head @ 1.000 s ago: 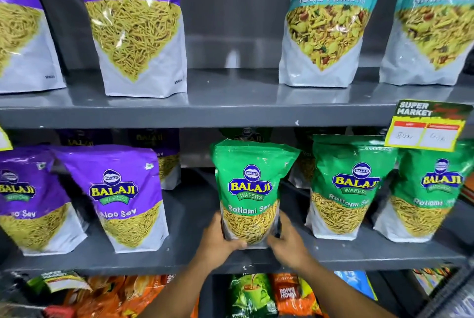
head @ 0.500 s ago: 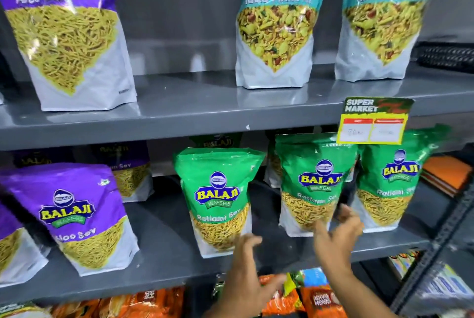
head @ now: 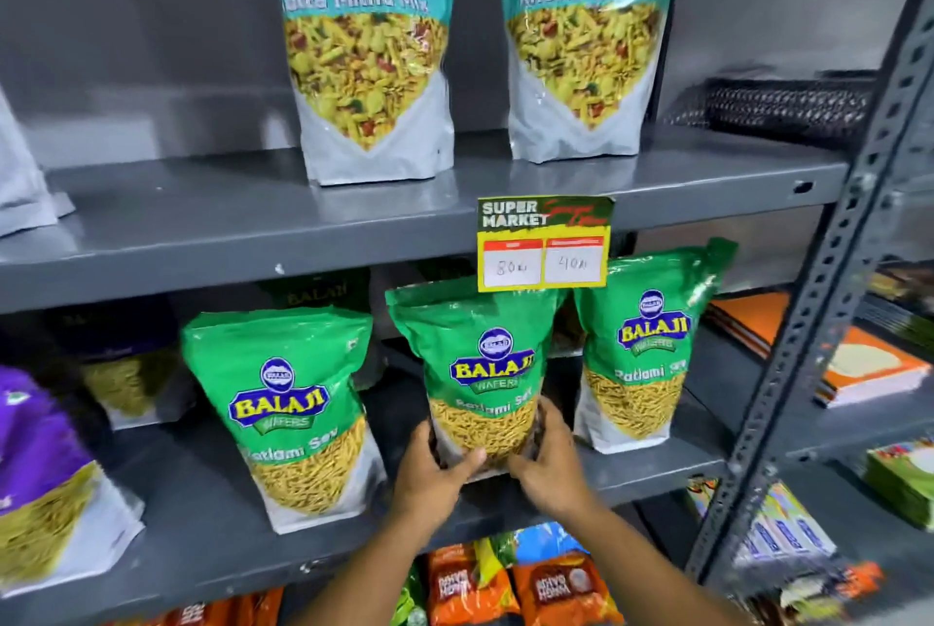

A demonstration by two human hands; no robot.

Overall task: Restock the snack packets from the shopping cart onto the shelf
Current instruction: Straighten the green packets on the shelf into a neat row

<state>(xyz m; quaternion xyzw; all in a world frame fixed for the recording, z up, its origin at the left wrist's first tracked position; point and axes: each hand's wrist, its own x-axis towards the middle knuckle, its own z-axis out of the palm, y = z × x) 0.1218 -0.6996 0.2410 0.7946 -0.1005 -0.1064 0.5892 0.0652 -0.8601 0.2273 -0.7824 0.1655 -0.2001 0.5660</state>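
Observation:
Three green Ratlami Sev packets stand upright on the middle grey shelf (head: pixel 657 471). My left hand (head: pixel 429 471) and my right hand (head: pixel 548 461) clasp the bottom of the middle green packet (head: pixel 480 352) from both sides. A second green packet (head: pixel 288 403) stands to its left, a third green packet (head: pixel 642 352) to its right. More green and purple packets sit behind them in shadow. The shopping cart is out of view.
Two teal Khatta Mitha Mix packets (head: pixel 369 44) stand on the upper shelf (head: pixel 202 221), where a price tag (head: pixel 543 244) hangs. A purple Aloo Sev packet (head: pixel 40 469) is at the left. Orange packets (head: pixel 505 580) fill the shelf below. A perforated upright post (head: pixel 819 322) stands at the right.
Both hands let go of the left green packet, moved right, and now hold the middle green packet at its base. The view shifted right and closer.

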